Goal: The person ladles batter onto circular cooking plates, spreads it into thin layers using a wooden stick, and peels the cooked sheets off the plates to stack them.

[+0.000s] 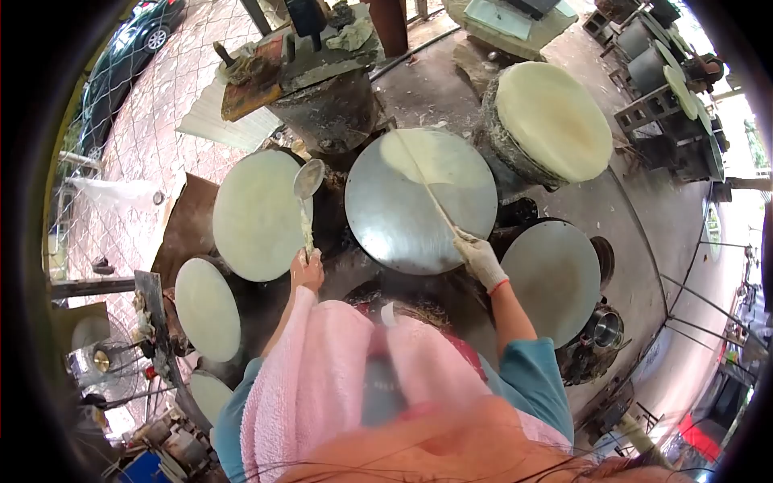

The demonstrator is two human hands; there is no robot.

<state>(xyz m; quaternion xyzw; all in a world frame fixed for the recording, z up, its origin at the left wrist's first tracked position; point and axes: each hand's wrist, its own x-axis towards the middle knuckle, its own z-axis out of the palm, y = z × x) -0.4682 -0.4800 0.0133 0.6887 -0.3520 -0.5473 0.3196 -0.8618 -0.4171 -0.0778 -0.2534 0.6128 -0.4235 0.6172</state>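
Griddle ahead of you, centre: round, flat, shiny grey, pale batter across its far part. Your gloved right hand is closed around a thin stick reaching over the griddle. Your left hand grips the batter-smeared handle of a ladle, bowl over the pale left disc's edge.

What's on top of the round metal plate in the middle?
The middle metal plate has a pale layer over part of its far side. A thin stick in the gloved right hand crosses above, hiding a narrow strip. Whatever is directly beneath the plate is covered.
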